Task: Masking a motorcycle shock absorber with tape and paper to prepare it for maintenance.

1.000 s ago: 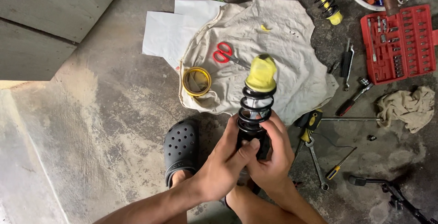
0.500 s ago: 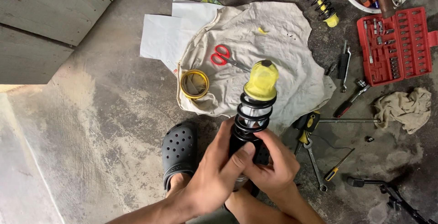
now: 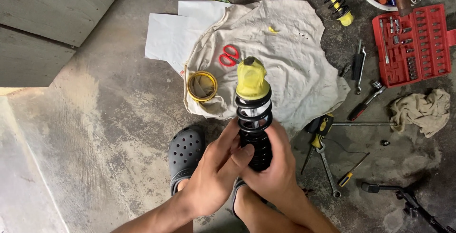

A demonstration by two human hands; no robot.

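Since the earlier frame our grip barely shifts: we keep the black shock absorber [image 3: 254, 119] upright over the concrete floor [image 3: 118, 133], its yellow cap [image 3: 252, 78] tilted slightly. Our left hand [image 3: 213, 176] and right hand [image 3: 275, 171] both wrap its lower coils. Its base is hidden behind our hands; a grey clog [image 3: 186, 152] sits beside them.
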